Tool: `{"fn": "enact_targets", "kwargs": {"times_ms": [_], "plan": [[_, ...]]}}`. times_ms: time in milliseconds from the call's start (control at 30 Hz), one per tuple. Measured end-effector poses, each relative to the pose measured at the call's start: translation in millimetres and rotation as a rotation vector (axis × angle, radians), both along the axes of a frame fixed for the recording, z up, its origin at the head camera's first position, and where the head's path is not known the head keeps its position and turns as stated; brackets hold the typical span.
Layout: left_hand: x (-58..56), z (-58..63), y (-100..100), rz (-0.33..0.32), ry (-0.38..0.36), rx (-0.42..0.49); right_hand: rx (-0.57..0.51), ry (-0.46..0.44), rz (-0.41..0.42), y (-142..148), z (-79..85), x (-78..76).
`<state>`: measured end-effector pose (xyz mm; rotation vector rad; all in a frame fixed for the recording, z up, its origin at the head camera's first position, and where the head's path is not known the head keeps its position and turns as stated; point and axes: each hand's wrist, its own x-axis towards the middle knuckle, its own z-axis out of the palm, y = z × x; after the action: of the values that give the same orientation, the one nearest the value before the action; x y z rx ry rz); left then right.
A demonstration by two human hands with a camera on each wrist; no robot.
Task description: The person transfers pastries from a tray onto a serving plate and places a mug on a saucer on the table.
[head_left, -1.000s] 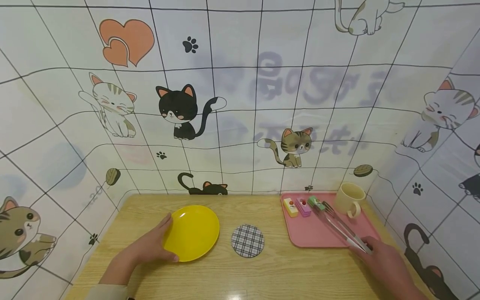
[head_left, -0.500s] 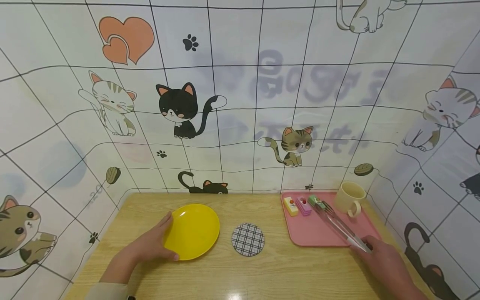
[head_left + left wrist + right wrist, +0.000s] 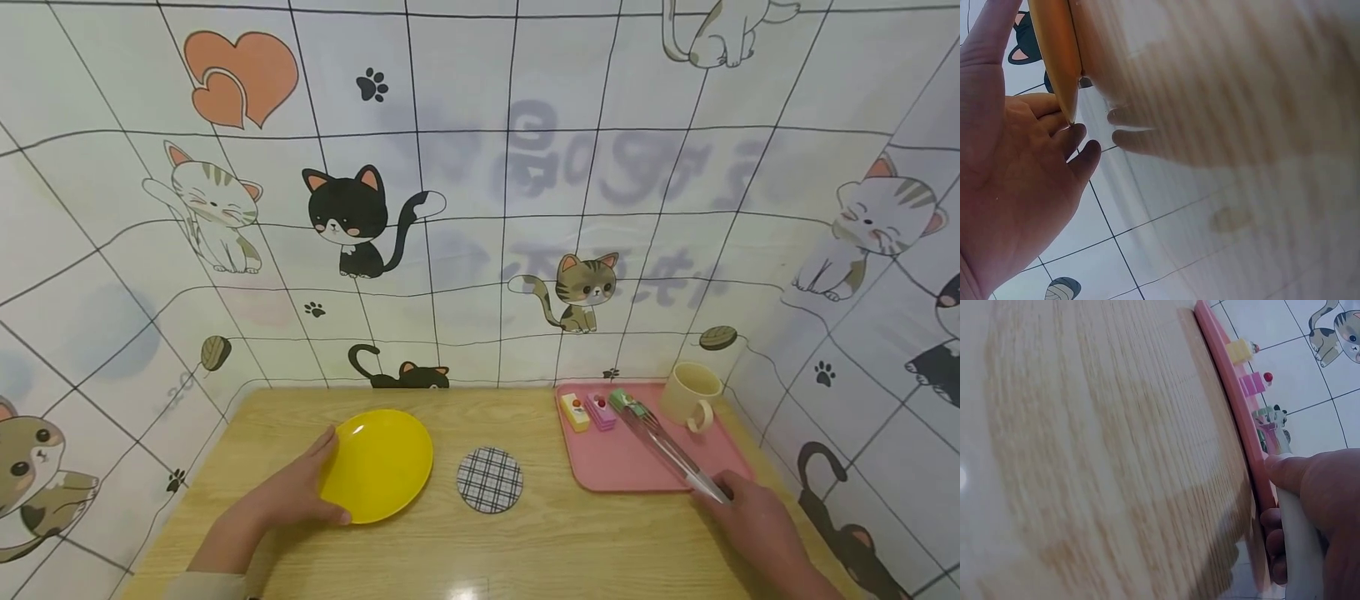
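My left hand (image 3: pixel 298 487) holds the yellow plate (image 3: pixel 382 467) by its left rim, thumb at the near side and fingers at the far side. In the left wrist view the plate's edge (image 3: pixel 1060 56) stands against the fingers. My right hand (image 3: pixel 750 512) grips a pair of tongs (image 3: pixel 686 465) by the white handle end (image 3: pixel 1300 550). The tong tips are at a small green cake (image 3: pixel 624 402) on the pink tray (image 3: pixel 622 467), with the arms close together. Beside it sit a pink cake (image 3: pixel 600 412) and a yellow cake (image 3: pixel 575 412).
A cream mug (image 3: pixel 688 393) stands at the tray's back right corner. Between plate and tray lies a round checked coaster (image 3: pixel 490 480). The wooden table (image 3: pixel 465 550) meets a cat-patterned wall covering (image 3: pixel 465 208) at the back and sides.
The arms of the tongs have come together at the green cake. The whole head view has shifted slightly left. My left hand keeps its place on the plate.
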<state>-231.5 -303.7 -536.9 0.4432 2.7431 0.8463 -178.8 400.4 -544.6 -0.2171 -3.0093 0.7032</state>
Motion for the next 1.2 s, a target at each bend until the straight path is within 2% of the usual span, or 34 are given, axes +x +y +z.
{"fn": "enact_targets", "kwargs": {"times_ms": [233,433,833,1200], "plan": [[-0.4,0.3,0,0.008,-0.018,0.0,0.017,0.021,-0.004,-1,-1.9,0.5],[-0.1,-0.6,0,0.001,-0.006,-0.005,0.043,0.062,0.0,-1,-3.0,2.4],[-1.1,-1.5,0,0.003,-0.018,-0.006,0.064,0.202,0.004,-5,-0.6,7.4],[-1.3,-3.6,-1,0.0,-0.005,-0.005,0.046,0.185,-0.016,-11,5.2,4.5]]}}
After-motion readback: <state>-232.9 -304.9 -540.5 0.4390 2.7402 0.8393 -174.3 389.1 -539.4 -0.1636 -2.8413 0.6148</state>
